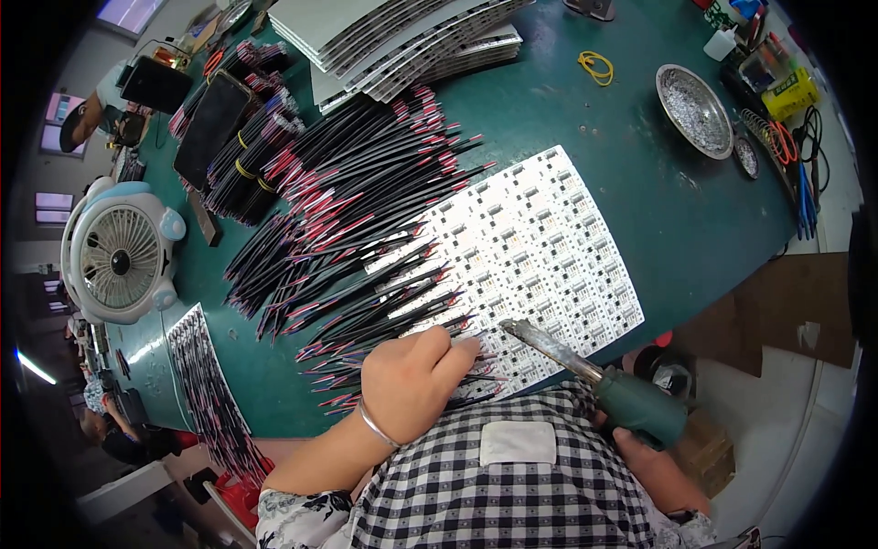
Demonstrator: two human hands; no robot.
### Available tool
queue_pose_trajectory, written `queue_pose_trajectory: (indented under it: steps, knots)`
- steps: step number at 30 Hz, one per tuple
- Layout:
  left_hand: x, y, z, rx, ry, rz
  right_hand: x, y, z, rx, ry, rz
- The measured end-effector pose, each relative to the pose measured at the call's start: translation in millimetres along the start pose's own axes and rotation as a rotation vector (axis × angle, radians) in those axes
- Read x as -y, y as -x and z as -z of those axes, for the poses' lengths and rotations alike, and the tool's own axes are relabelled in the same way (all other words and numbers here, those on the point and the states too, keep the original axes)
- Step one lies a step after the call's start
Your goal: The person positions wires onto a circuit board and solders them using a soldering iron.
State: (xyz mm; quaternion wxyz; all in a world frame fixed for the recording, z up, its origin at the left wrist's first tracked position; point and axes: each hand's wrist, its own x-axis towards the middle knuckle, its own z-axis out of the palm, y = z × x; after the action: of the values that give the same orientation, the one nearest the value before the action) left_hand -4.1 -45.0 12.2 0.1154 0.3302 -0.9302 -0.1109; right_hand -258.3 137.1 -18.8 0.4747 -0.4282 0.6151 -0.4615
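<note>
Dozens of thin black red-tipped wires (366, 229) fan across the white panel (540, 247) of small square pads. My left hand (412, 375), curled shut, pins wire ends at the panel's near edge; my right hand (654, 462) grips the green-handled soldering iron (594, 371), its dull tip over that edge. I'd keep wires flat, touching briefly.
</note>
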Motion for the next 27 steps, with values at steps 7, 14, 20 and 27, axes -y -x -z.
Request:
queue_pose_trajectory:
  steps: [7,14,20,27]
  knots:
    - [0.2,0.9,-3.8,-0.040,0.035,-0.013,0.9,-11.1,6.4,0.094,0.346,0.251]
    - [3.1,6.4,-3.5,0.034,0.282,0.059,10.6,-15.8,1.8,0.087,0.322,0.242]
    - [2.4,3.8,-1.8,0.066,0.307,0.096,8.4,-12.5,1.2,0.055,0.289,0.220]
    - [6.6,0.6,-2.6,0.106,0.314,0.080,0.2,-10.6,5.8,0.137,0.453,0.230]
